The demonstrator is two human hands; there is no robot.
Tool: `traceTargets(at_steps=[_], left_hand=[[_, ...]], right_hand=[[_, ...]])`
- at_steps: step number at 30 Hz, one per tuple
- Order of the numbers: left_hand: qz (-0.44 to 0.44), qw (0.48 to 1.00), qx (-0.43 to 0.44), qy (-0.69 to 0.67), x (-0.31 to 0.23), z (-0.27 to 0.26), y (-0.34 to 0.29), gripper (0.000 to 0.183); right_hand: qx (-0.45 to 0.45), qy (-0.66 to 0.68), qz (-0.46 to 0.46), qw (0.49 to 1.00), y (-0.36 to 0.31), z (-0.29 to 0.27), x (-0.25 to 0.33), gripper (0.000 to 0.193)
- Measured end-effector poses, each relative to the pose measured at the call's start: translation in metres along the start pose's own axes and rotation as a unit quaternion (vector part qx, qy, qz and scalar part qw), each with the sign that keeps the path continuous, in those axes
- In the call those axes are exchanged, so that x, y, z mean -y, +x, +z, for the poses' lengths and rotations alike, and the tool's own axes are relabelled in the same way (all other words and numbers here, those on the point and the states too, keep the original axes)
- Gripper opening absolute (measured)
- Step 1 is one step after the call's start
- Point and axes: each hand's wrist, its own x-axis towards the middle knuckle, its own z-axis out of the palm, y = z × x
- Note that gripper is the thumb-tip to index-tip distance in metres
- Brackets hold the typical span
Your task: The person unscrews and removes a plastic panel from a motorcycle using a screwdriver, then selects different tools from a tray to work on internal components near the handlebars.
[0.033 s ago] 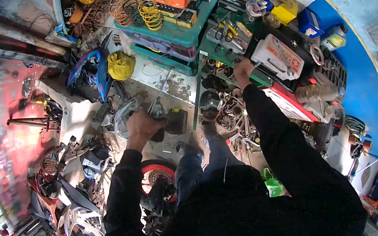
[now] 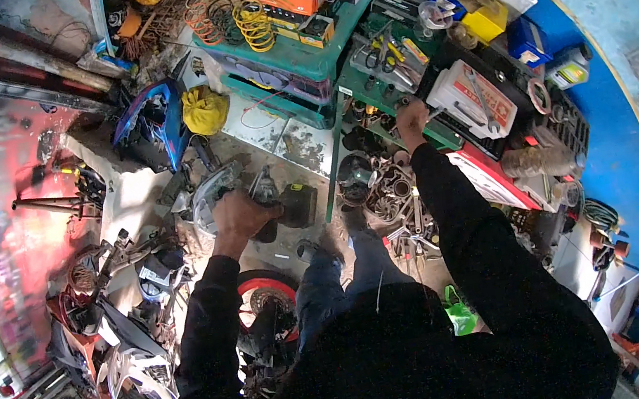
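Observation:
My left hand (image 2: 235, 217) is wrapped around a dark cordless power tool, gripping it above the floor. The tool's block-shaped battery (image 2: 299, 205), with a small yellow-green mark, points right. A grey machine part or tool head shows just beyond my fingers; which of the two I cannot tell. My right hand (image 2: 412, 121) is closed at the edge of a green metal tray (image 2: 374, 94) with small dark parts in it. Its fingertips are partly hidden, and what they hold is too small to make out.
Metal parts (image 2: 391, 188) and hand tools (image 2: 413, 239) lie right of my legs. A red-rimmed wheel (image 2: 266, 283) is at my left leg. Coil springs (image 2: 255, 26) stand on a green drawer unit (image 2: 296, 51). A white case (image 2: 471, 99) lies beyond my right arm. Motorcycle panels (image 2: 157, 125) crowd the left.

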Motion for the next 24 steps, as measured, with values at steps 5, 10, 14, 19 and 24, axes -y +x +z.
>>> traceTargets(at_steps=[5,10,14,19,24], left_hand=[[-0.034,0.999,-0.01,-0.018,-0.011,0.013,0.012,0.061],[-0.061,0.998,-0.002,-0.018,-0.037,0.011,0.032,0.059],[-0.041,0.999,0.012,0.002,-0.06,0.005,0.048,0.06],[-0.004,0.999,-0.018,0.032,-0.084,0.003,0.059,0.061],[0.0,0.999,-0.019,0.036,-0.107,-0.004,0.055,0.062]], right_hand=[[-0.259,-0.923,-0.182,0.22,0.02,0.108,-0.101,0.04],[-0.243,-0.862,-0.266,0.357,0.022,0.128,-0.129,0.036],[-0.132,-0.749,-0.316,0.567,0.024,0.08,-0.103,0.037],[0.166,-0.135,-0.123,0.969,0.01,0.018,-0.057,0.043],[0.343,0.221,-0.15,0.901,-0.028,-0.025,0.035,0.052]])
